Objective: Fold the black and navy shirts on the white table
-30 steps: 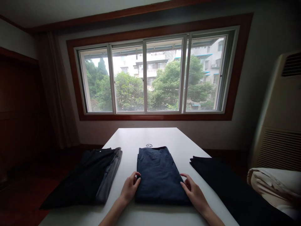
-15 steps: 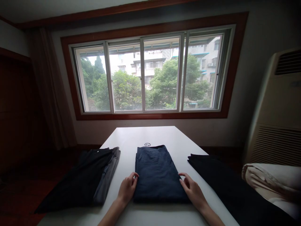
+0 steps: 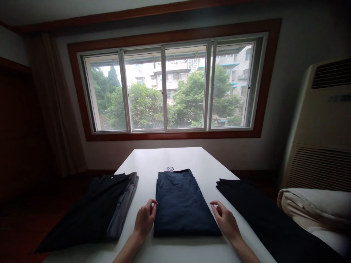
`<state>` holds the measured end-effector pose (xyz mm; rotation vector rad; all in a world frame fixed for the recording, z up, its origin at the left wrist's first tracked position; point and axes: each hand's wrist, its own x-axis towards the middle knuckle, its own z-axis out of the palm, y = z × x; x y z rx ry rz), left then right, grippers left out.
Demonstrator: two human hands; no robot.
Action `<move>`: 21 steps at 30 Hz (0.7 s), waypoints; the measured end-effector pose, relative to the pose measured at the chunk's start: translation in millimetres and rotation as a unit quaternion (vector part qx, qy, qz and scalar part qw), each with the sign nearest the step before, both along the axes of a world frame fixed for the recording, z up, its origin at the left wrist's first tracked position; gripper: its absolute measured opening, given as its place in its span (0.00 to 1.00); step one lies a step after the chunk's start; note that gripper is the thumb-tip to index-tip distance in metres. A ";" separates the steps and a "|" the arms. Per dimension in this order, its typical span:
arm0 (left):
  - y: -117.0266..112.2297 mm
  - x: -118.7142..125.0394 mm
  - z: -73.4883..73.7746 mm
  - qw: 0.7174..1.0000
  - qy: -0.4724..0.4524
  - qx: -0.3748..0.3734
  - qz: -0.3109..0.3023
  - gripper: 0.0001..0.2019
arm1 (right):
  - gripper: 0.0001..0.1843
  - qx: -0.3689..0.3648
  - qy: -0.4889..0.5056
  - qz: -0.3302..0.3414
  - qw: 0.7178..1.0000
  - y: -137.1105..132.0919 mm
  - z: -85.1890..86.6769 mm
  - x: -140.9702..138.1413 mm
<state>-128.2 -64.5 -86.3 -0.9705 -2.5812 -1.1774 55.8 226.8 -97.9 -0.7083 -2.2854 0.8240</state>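
A folded navy-blue cloth rectangle (image 3: 183,206) lies by the near edge of the white table (image 3: 164,157), between left hand (image 3: 144,219) and right hand (image 3: 227,222), both half-open, empty.

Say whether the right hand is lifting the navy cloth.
No, the navy cloth lies flat on the white table beside the right hand.

I've bare tbl (image 3: 150,157) either side of navy cloth (image 3: 183,204) blocking ctr; dark pile (image 3: 82,212) limits L, black cloth (image 3: 257,208) R, outer edge dim, prob. overhanging.

middle garment (image 3: 183,204) matt cloth; tabletop (image 3: 148,162) smooth, glossy
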 end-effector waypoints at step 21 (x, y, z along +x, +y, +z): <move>-1.9 1.2 1.3 1.000 0.004 -0.003 -0.001 0.14 | 0.22 -0.016 -0.001 0.002 1.000 -1.4 0.1 -0.2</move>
